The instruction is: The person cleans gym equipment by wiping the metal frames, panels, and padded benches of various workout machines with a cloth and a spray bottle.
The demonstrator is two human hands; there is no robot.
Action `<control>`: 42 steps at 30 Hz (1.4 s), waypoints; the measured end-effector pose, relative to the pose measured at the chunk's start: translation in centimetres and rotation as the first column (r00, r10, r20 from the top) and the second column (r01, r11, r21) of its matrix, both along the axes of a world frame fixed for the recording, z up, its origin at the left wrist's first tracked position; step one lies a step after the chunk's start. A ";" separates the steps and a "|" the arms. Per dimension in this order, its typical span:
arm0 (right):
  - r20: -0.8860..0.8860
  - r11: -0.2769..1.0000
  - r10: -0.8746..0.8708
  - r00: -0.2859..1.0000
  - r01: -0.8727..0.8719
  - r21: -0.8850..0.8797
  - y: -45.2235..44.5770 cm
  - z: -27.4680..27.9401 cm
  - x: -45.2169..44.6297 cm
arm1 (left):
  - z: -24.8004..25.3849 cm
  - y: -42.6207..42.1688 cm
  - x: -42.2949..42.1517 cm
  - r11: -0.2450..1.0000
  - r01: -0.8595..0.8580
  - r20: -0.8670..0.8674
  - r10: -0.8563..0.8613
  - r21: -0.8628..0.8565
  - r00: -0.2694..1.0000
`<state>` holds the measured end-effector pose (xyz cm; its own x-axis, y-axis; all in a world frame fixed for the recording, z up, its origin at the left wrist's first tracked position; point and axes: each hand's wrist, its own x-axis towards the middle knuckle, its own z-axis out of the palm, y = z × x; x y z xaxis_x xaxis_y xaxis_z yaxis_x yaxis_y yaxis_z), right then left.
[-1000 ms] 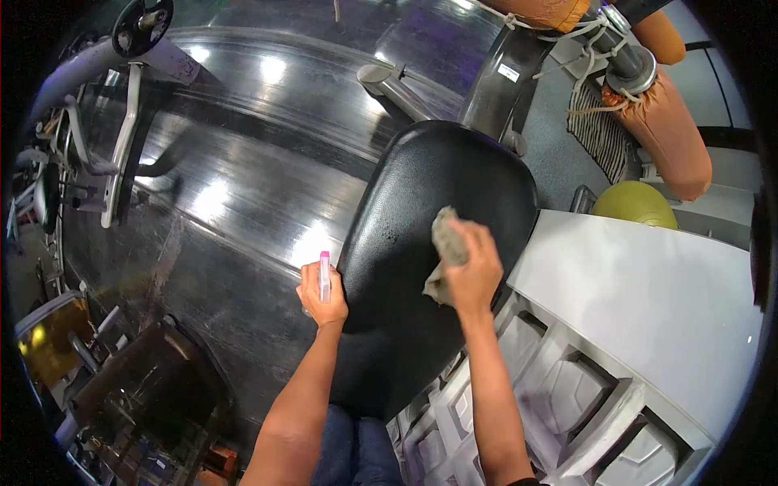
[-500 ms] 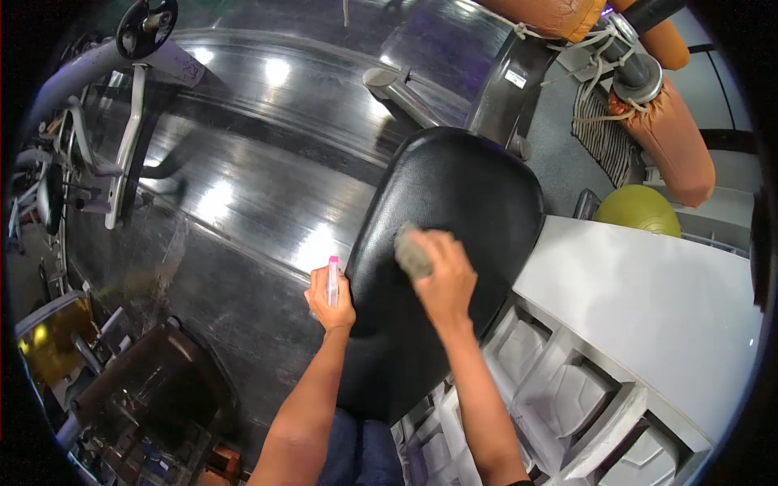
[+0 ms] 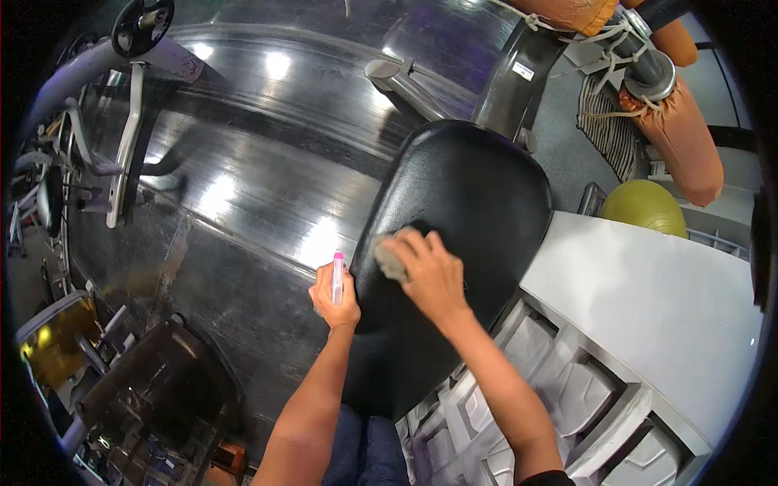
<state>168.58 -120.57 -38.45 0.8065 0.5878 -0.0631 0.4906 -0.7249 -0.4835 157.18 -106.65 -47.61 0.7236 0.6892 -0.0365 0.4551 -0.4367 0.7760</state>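
A black padded bench [image 3: 478,178] runs up the middle of the view, its surface smooth and slightly shiny. Against its left edge, my left hand [image 3: 334,301] is closed around a small clear bottle [image 3: 338,279] with a pink top, held upright. My right hand [image 3: 431,279] grips a bunched greyish-green cloth [image 3: 391,259] over the left side of the pad. The cloth seems to touch the pad, though the fingers partly cover it.
To the right stands a white-topped unit [image 3: 640,275] with grey moulded panels below. Behind it are a green ball [image 3: 644,208] and orange-brown padded rollers [image 3: 681,150] tied with cord. Gym machine frames [image 3: 130,138] stand at left on dark, shiny flooring [image 3: 243,219].
My right hand has moved left across the pad with the cloth, toward its left edge. My left hand stays by the edge with the bottle. The view has shifted slightly.
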 end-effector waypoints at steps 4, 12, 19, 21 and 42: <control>0.154 0.978 -0.205 0.967 0.208 0.001 0.2 1.0 5.9 | 0.0 0.0 -0.3 1.000 0.017 -0.023 -0.017 0.009 1.000; 0.028 0.999 0.015 0.999 -0.016 0.028 2.4 -0.6 0.5 | -0.2 0.1 -0.4 1.000 0.014 -0.047 -0.015 -0.017 0.999; 0.122 0.990 0.140 0.983 -0.134 -0.052 2.2 -0.5 2.3 | 0.2 0.1 -0.3 0.999 0.021 -0.079 -0.023 -0.026 0.997; 0.151 0.995 0.031 0.988 -0.016 -0.098 2.5 0.7 6.1 | 0.6 0.1 -0.1 0.999 0.038 -0.064 -0.038 0.009 0.997; 0.083 0.871 0.228 0.970 -0.165 -0.463 9.9 0.3 10.5 | 0.6 0.3 -0.2 0.999 0.037 -0.057 -0.039 -0.032 0.998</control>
